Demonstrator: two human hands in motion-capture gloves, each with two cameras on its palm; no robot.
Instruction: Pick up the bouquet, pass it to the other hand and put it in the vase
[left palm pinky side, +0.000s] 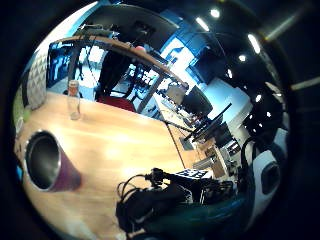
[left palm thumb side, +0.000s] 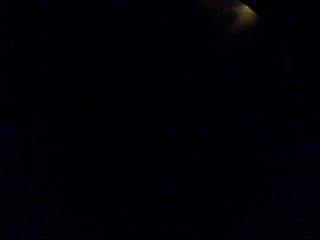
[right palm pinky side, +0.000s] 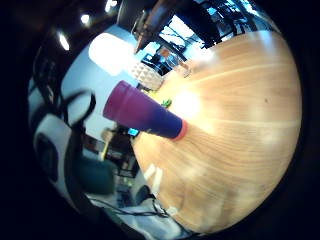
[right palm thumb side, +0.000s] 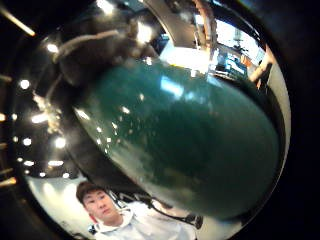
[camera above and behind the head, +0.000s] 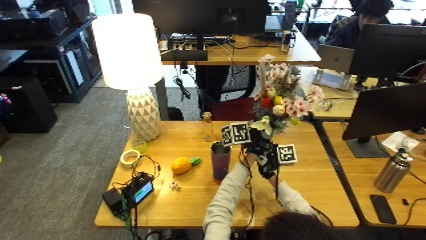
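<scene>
Hands: I see both gloved hands raised together above the table, right of the vase. The left hand (camera above and behind the head: 249, 146) and the right hand (camera above and behind the head: 268, 159) meet at the stems of the bouquet (camera above and behind the head: 281, 100), which stands upright above them, held up in the air.
Grip: I cannot tell which hand's fingers actually close on the stems; in the outside view they overlap. The left thumb side palm view is almost wholly dark, and the right thumb side palm view is filled by a green surface close to that palm.
Vase: I see the purple vase (camera above and behind the head: 220, 161) upright on the table, just left of the hands. Its metal inside (left palm pinky side: 42, 159) looks bare, with nothing in it.
Bottle: a small clear bottle (camera above and behind the head: 208, 126) stands behind the vase, toward the far edge.
Table: a wooden table (camera above and behind the head: 180, 202) also carries a white lamp (camera above and behind the head: 132, 65), a roll of tape (camera above and behind the head: 130, 157), a toy pineapple (camera above and behind the head: 182, 164) and a small device with cables (camera above and behind the head: 131, 194).
Room: an office, grey carpet, more desks with monitors (camera above and behind the head: 388, 107) behind and to the right, a steel flask (camera above and behind the head: 393, 171) and a phone (camera above and behind the head: 380, 205) on the neighbouring desk.
</scene>
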